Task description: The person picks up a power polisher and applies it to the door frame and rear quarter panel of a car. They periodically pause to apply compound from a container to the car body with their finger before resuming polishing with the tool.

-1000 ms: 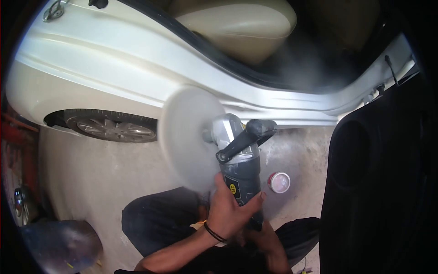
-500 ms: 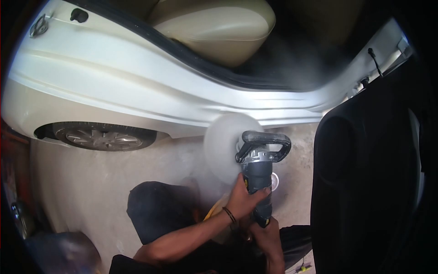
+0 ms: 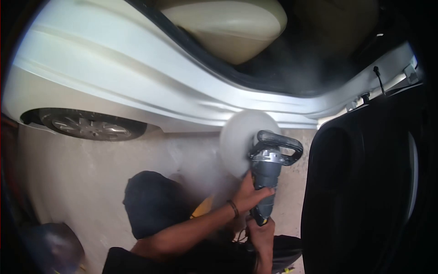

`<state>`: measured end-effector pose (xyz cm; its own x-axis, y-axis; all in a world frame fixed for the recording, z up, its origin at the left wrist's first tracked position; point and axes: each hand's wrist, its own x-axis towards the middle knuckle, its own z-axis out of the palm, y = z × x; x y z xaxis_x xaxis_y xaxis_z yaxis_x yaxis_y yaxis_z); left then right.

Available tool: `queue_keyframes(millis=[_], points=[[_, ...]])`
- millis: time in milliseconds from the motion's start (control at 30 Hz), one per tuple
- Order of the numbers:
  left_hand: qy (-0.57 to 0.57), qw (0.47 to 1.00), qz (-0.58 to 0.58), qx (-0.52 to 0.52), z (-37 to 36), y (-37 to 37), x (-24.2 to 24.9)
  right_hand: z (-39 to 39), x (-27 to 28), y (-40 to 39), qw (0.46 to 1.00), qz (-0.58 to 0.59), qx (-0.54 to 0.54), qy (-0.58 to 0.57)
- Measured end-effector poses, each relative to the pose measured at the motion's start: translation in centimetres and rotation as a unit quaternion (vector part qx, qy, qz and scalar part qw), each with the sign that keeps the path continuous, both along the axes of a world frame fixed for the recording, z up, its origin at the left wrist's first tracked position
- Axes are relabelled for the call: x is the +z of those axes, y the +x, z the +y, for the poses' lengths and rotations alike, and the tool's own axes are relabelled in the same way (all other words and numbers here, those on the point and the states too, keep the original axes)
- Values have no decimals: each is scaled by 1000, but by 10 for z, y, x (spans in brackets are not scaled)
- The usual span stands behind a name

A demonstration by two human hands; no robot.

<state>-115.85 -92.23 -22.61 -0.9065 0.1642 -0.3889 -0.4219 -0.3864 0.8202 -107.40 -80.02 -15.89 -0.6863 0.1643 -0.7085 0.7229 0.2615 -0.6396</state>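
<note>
Both my hands hold a black and silver rotary polisher with a D-shaped front handle. Its round white pad is blurred, as if spinning, and its upper edge overlaps the white car's door sill. My left hand, with a dark band on the wrist, wraps round the middle of the polisher's body. At the tool's rear end my right hand is closed, with its fingers partly hidden. Pale dust or haze hangs left of the pad.
An open black-lined car door stands close on the right. A beige seat shows inside the car. The wheel is at left. My bent knee is below the sill. A dark rounded object lies at lower left.
The polisher has moved right along the sill, towards the open door, with both hands still on it. My view has shifted slightly, and the wheel sits further left and higher.
</note>
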Motion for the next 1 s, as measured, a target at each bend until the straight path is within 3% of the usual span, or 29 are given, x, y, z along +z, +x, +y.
queue_keyframes(millis=[33,200,400,633,733,867,933,1000], points=[[7,1000,-7,0,2,8,-2,3,-1,1,1000,-28,9,-8],[-178,980,75,55,-10,33,-7,23,-36,25,996,-10,71,-47],[-93,994,61,21,-14,27,-9,5,-16,23,998,-16,30,-48],[-20,996,18,-83,9,-12,1,16,-53,27,997,47,-53,-18],[-11,995,-9,-96,9,-20,-2,8,-50,18,995,74,-49,53],[-66,994,35,-85,2,-3,-14,5,-53,26,997,58,-35,32],[-125,991,48,-32,-7,18,-27,4,-54,37,999,37,-20,31],[-127,991,34,-15,-23,32,-11,-4,-36,42,999,16,24,-36]])
